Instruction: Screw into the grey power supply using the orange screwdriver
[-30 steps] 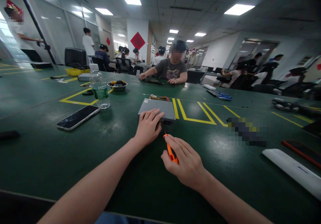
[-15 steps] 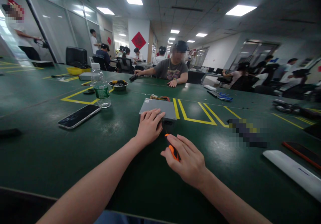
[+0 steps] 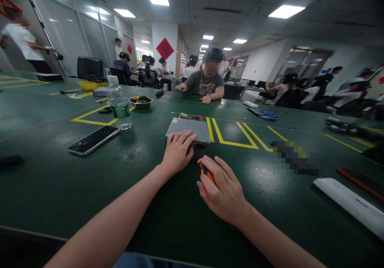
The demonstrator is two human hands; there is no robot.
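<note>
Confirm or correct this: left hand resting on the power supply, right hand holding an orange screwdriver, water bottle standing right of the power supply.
Not quite: the head view shows the water bottle standing left of the power supply, not right. The left hand does rest on the power supply, and the right hand holds the orange screwdriver.

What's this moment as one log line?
Left hand: on grey box; right hand: holding orange-black tool; at left: phone, bottle

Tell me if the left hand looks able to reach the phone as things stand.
Probably yes: only green tabletop shows between the left hand and the phone, though that hand would first have to leave the metal box.
</note>
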